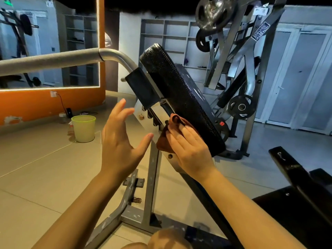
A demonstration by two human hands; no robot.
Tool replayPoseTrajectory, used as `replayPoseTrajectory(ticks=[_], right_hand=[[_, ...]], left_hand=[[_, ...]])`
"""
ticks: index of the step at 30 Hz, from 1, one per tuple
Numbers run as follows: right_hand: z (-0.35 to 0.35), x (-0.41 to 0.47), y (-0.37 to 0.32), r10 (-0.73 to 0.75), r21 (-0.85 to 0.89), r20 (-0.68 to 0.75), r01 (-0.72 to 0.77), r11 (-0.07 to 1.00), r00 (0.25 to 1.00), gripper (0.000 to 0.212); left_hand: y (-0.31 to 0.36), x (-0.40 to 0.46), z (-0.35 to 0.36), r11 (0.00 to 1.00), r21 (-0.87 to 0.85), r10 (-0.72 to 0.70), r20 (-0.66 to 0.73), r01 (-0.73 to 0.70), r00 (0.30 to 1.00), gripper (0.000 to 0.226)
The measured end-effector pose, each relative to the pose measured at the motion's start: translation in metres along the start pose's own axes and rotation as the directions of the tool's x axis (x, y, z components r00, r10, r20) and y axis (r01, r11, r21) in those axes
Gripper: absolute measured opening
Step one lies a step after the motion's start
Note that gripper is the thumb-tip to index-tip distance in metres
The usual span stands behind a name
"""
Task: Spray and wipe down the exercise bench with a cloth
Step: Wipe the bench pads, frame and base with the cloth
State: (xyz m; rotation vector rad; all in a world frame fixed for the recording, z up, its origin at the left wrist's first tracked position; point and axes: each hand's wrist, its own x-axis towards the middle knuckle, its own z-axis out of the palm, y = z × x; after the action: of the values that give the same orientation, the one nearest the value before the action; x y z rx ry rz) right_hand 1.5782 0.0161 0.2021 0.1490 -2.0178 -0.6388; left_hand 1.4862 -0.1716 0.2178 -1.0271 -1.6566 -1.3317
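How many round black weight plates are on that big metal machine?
4 that I can see: one round black weight plate at the top, one below it to the left, one lower right, one behind the black padded bench. More may be hidden.

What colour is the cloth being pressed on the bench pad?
Reddish brown cloth, clearest in the head view.

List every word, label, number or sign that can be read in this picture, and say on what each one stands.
No text can be read for certain.
Black plate with white letters on the slanted machine beam: blurred, unreadable.
Green sign at upper left in the mirror: only a blurred shape.
Red tag behind the black bench pad: too small to read.
Cloth under the right hand: no print visible.
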Motion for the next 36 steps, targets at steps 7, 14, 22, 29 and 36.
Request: replayPoseTrajectory(ticks=[7,14,22,29,36], right_hand=[[-0.017,-0.083,0.002,0.05,-0.089,0.157,-0.037,0.995,0.986,0.054],[-0.004,-0.011,-0.004,0.101,-0.073,0.017,-0.099,0.992,0.995,0.044],[-0.008,-0.063,0.003,-0.016,-0.025,0.123,0.019,1.0,0.992,0.047],[-0.031,0.022,-0.009,0.157,0.186,-0.156,-0.127,0.974,0.975,0.042],[-0.038,0.151,-0.02,0.142,0.348,-0.159,-0.079,0.934,0.977,0.047]], left_hand=[[0.004,0.043,0.006,0.999,-0.035,0.025,-0.02,-0.025,0.999,0.087],[-0.001,0.043,0.006,0.998,-0.048,0.045,-0.019,-0.046,0.999,0.093],[0.002,0.046,-0.009,0.995,-0.1,0.022,0.045,-0.018,0.999,0.089],[0.0,0.054,-0.032,0.94,-0.321,-0.058,0.175,0.113,0.983,0.075],[0.0,0.065,-0.041,0.689,-0.662,-0.185,0.231,0.293,0.955,0.049]])
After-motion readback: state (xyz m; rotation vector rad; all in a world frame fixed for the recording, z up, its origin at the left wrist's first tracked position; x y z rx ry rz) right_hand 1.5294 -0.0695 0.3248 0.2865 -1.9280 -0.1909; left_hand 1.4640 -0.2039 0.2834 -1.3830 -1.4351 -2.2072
